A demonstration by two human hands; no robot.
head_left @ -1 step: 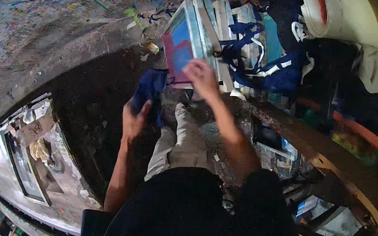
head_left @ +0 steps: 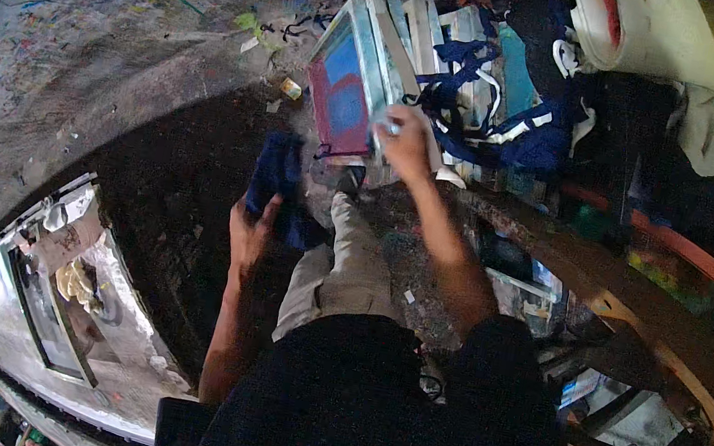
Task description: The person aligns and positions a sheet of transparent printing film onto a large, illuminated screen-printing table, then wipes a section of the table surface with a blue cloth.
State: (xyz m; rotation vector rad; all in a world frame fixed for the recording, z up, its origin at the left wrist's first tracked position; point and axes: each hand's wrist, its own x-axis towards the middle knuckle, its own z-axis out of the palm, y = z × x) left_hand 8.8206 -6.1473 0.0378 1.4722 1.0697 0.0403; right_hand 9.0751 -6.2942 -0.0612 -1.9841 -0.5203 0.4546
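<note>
My left hand point(head_left: 253, 229) is closed round a dark navy folded cloth point(head_left: 280, 173), thumb lying on top of it. The cloth hangs over the dark floor, with one end drooping to the right. My right hand point(head_left: 406, 143) is raised beside a screen-printing frame point(head_left: 340, 86) with a blue and maroon mesh. Its fingers are curled together, somewhat blurred, near a small pale spot; what they hold, if anything, I cannot make out. Several more wooden frames point(head_left: 395, 43) lean behind the first one. Navy cloth strips with white edges point(head_left: 487, 136) drape over them.
A paint-spattered wall point(head_left: 119, 0) rises at the left. Lower left is a pale table point(head_left: 130, 374) with a frame on it. A curved wooden beam point(head_left: 618, 312) runs along the right. Large cream rolls point(head_left: 658, 33) lie at the upper right. Paper scraps point(head_left: 291, 89) dot the floor.
My right hand has moved slightly right, away from the front mesh. The navy cloth in my left hand has shifted, and its lower end now swings out to the right.
</note>
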